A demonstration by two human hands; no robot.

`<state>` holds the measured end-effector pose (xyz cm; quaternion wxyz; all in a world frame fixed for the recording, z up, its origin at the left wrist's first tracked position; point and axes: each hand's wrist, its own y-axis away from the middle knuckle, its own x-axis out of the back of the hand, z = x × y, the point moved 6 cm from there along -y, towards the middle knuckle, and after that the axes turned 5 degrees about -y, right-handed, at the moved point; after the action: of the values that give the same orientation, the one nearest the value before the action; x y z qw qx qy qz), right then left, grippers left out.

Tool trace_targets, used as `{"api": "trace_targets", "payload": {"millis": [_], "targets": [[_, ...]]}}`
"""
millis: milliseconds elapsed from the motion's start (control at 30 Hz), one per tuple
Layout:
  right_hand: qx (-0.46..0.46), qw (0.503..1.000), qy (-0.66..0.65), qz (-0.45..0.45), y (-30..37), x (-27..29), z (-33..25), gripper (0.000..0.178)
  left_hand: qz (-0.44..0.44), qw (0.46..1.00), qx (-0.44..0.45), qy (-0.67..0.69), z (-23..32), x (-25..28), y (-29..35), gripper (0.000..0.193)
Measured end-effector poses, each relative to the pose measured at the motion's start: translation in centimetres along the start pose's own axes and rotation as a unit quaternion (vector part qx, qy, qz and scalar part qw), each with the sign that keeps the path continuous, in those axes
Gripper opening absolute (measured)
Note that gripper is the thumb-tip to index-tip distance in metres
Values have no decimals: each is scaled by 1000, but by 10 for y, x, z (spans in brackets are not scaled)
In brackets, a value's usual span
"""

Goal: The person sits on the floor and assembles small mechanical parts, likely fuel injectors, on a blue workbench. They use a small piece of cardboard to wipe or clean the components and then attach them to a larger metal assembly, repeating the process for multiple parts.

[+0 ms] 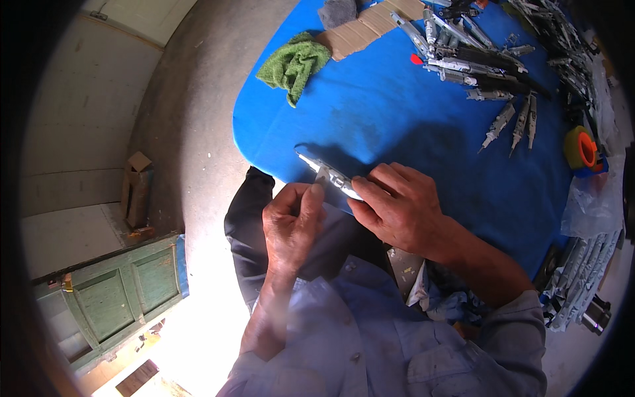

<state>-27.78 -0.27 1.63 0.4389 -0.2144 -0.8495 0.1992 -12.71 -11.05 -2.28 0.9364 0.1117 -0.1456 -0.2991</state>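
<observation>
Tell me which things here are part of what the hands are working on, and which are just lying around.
In use: metal part, held by right hand; small grey strip in left hand.

Lying about: green cloth, cardboard, pile of metal parts, orange tape roll.

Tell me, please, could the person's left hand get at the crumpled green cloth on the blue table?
Probably yes: bare blue table lies between the left hand and the green cloth, though the hand is now busy on the long metal part.

A broad bare stretch of the blue table top (pixel 377 112) lies open ahead of both hands, bounded by the green cloth (pixel 293 64) at far left, cardboard piece (pixel 370 25) behind, and metal parts pile (pixel 476 63) at right.
</observation>
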Motion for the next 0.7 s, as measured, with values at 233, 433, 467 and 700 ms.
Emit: {"api": "trace_targets", "payload": {"millis": [233, 433, 467, 700], "targets": [[0, 1000, 4, 0, -1, 0, -1, 22, -5, 1000, 6, -7, -2, -2, 1, 26], [1, 1000, 2, 1, 0, 0, -1, 22, 13, 1000, -4, 6, -1, 1, -2, 30], [3, 1000, 1, 1, 0, 0, -1, 22, 10, 1000, 1, 8, -2, 1, -1, 29], [-1, 1000, 1, 2, 0, 0, -1, 23, 16, 1000, -1, 5, -1, -2, 0, 27]]}}
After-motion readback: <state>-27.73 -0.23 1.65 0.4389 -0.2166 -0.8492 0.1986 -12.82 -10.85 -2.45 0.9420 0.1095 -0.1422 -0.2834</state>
